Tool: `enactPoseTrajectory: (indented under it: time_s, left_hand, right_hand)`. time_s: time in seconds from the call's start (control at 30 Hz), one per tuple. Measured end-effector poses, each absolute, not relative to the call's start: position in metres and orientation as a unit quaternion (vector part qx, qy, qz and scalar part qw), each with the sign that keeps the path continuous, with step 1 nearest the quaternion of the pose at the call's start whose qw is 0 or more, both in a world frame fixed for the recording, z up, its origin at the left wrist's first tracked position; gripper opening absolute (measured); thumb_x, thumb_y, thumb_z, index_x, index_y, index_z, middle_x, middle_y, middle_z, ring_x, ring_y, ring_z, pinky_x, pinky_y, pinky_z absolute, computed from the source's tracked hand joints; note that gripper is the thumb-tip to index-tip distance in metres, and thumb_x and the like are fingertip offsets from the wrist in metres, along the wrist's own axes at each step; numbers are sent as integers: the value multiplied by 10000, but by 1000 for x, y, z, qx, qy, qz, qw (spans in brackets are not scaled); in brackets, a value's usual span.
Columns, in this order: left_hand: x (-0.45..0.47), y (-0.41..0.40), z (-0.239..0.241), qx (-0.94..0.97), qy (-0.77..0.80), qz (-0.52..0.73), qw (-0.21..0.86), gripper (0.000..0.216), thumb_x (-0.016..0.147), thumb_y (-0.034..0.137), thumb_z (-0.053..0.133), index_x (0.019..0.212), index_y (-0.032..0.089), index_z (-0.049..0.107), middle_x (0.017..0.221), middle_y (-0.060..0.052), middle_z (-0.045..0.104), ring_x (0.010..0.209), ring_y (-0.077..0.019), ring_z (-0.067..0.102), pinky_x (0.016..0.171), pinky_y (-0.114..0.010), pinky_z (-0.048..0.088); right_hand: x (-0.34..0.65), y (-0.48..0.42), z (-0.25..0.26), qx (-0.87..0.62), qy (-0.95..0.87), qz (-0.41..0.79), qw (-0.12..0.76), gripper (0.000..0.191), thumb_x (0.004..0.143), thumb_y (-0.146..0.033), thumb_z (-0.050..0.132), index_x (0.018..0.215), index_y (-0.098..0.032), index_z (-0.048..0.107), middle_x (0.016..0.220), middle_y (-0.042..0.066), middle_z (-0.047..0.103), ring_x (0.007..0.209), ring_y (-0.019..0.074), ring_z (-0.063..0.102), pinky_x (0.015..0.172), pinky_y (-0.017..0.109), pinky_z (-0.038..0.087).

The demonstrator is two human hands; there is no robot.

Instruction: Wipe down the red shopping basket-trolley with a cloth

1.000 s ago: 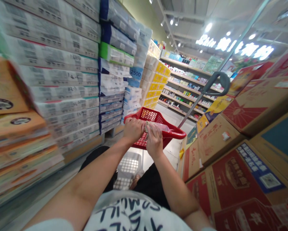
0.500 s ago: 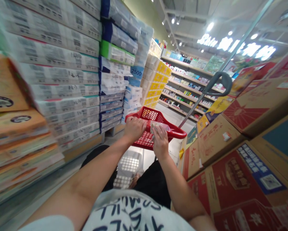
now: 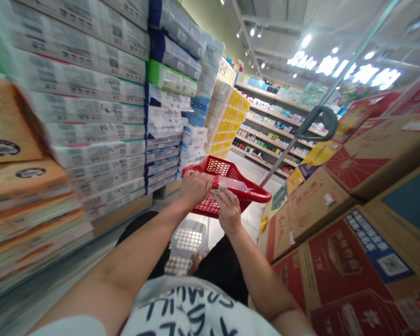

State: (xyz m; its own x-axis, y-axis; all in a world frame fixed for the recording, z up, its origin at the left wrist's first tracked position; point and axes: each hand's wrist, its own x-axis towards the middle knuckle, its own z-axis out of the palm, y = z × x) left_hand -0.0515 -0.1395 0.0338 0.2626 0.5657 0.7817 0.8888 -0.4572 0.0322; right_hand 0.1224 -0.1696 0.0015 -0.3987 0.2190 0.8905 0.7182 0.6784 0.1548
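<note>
A red plastic shopping cart (image 3: 225, 165) with holed walls stands in front of my body. My left hand (image 3: 195, 187) is closed around the left part of its red handle (image 3: 258, 194). Fingers bent, my right hand (image 3: 228, 208) holds a small crumpled whitish cloth (image 3: 218, 188) against the handle, just right of my left hand. Whether it is fabric or paper I cannot tell. A clear plastic cover (image 3: 233, 183) shows along the middle of the handle. My right fingertips are partly hidden by the cloth.
Tall stacks of wrapped packs (image 3: 94, 112) line the left side, with orange packs (image 3: 27, 186) nearer me. Cardboard cartons (image 3: 350, 252) crowd the right. A slanted metal pole with a grey loop handle (image 3: 325, 123) rises beyond the cart. Stocked shelves (image 3: 266, 123) stand at the back.
My right hand has slid left along the handle with the cloth, toward my left hand, uncovering more of the clear cover. My left hand keeps its grip in the same place.
</note>
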Motion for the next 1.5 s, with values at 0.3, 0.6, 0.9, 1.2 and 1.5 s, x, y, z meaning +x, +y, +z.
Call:
enactPoseTrajectory:
  time_s: [0.3,0.6,0.9,1.2,1.5]
  left_hand:
    - [-56,-140,32,-760,-477,-374,236,322,972,307,358,882,192,645,822,-68,665,807,-240,553,817,-438,329]
    - [-66,-129,38,-757,-498,-370,206,330,962,302,357,852,203,653,826,-84,668,823,-249,551,843,-447,333]
    - [-65,-126,40,-755,-500,-387,174,319,958,306,357,876,210,649,873,-83,673,884,-254,542,887,-454,326]
    - [-67,-124,34,-754,-495,-399,166,307,958,315,363,892,226,649,900,-74,680,947,-261,526,920,-463,315]
    - [-64,-129,31,-743,-500,-413,165,280,953,308,386,897,226,648,917,-70,681,998,-273,500,965,-473,295]
  right_hand:
    - [122,-172,17,-310,-778,-270,476,386,936,-80,405,1201,-205,657,1162,66,675,1243,201,506,1068,399,436]
    - [112,-160,24,-374,-803,-195,421,413,907,-83,414,1217,-217,653,1238,72,633,1267,201,475,1102,404,404]
    - [119,-147,27,-376,-808,-182,415,429,875,-59,431,1192,-222,668,1203,69,645,1205,200,511,1091,404,406]
    - [122,-149,29,-362,-811,-198,416,418,889,-85,427,1211,-225,653,1195,60,655,1214,199,529,1076,386,425]
    - [128,-149,23,-406,-759,-201,467,415,911,-133,408,1282,-185,587,1248,111,621,1253,229,496,1088,441,398]
